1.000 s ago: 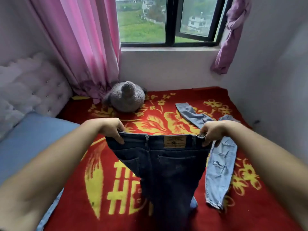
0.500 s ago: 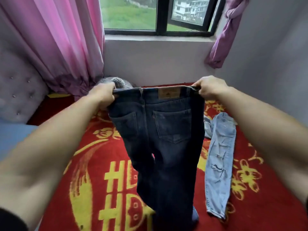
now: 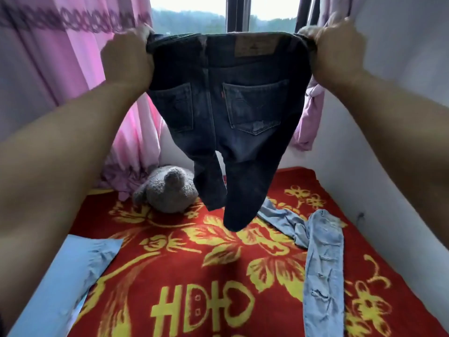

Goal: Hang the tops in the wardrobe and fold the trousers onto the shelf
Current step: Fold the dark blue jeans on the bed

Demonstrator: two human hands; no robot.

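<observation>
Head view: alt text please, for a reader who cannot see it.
The left hand and right hand hold dark jeans up by the waistband, back pockets facing the camera, legs hanging over a red blanket. On it at right lie light ripped jeans, a grey plush toy beyond.

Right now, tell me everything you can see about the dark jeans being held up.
The dark jeans are deep indigo denim, held up with their back to the camera: two seat pockets, a tan waistband patch, a small red tab. The left hand and right hand grip the waistband's ends, stretching it level. Both legs dangle below and seem to hang clear of the red blanket.
</observation>
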